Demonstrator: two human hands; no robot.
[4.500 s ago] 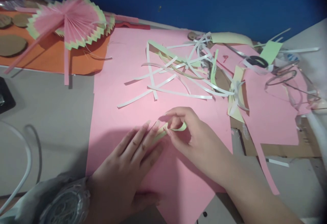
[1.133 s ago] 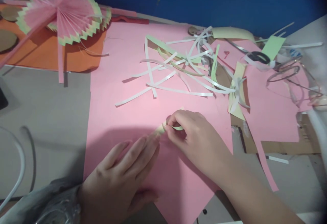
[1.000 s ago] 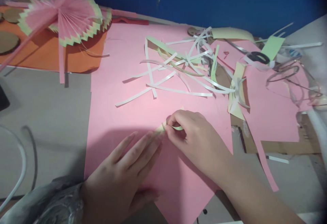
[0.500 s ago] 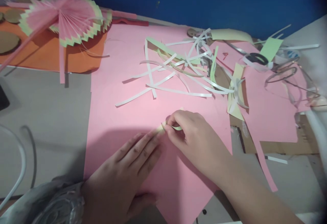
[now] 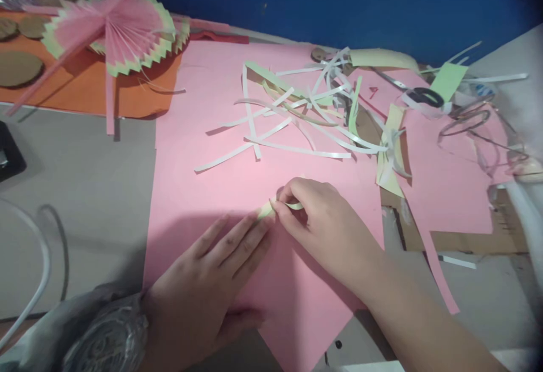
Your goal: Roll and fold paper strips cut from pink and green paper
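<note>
My left hand (image 5: 220, 270) lies flat on the pink paper sheet (image 5: 190, 191), fingers stretched out. Its fingertips press on a pale green paper strip (image 5: 266, 210). At the strip's upper end, my right hand (image 5: 320, 219) pinches thumb and forefinger together. A thin, pale, curling piece (image 5: 293, 206) comes out from this pinch and shows under the curved fingers. Most of the green strip is hidden by my hands.
White and green paper strips (image 5: 297, 146) lie tangled behind my hands. A pleated pink-and-green paper fan (image 5: 136, 33) rests on orange paper (image 5: 139, 98) at the back left. Scissors (image 5: 426, 98), glasses (image 5: 464, 124) and cut pink paper (image 5: 449, 191) lie at the right.
The whole view has shifted slightly. My left fingers have slid a little down the strip, baring more of its green end. My right hand keeps its pinch there.
</note>
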